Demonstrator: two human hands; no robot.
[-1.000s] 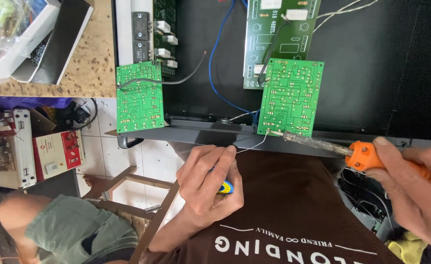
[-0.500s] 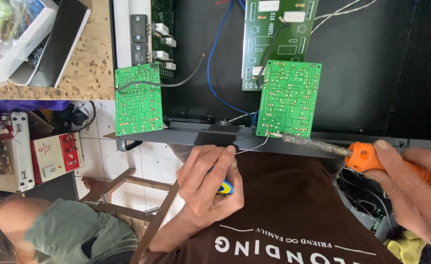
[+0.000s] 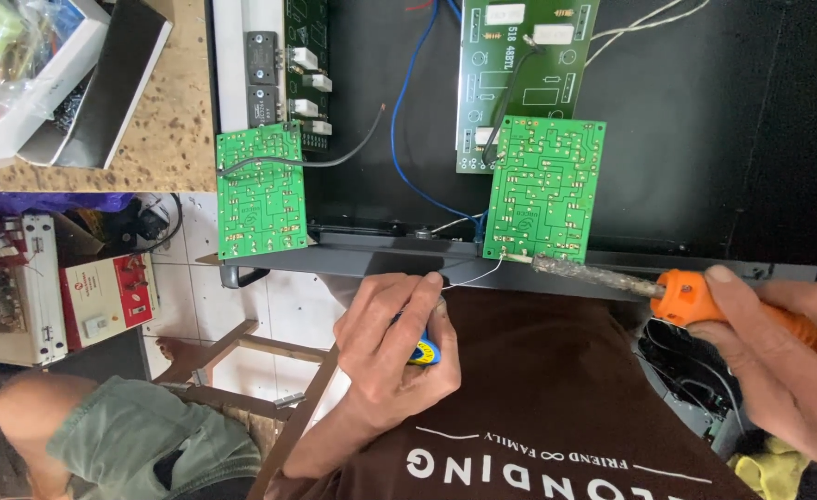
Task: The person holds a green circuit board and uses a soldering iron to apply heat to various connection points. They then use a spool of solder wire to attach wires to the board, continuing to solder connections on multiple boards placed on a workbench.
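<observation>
one camera only, worn on the person's head, looking steeply down over the brown shirt front [image 3: 556, 407] to the black chassis [image 3: 704, 139] at the bench edge. it sits close in; the lap, floor tiles [image 3: 269, 306] and wooden benchtop [image 3: 163, 139] fill the edges. no second view shares anything.

I see my left hand [image 3: 392, 347] and right hand [image 3: 779, 356] bare, no gloves or sleeves. I wear a dark brown shirt [image 3: 556, 407] with white lettering and grey-green shorts [image 3: 140, 449].
</observation>
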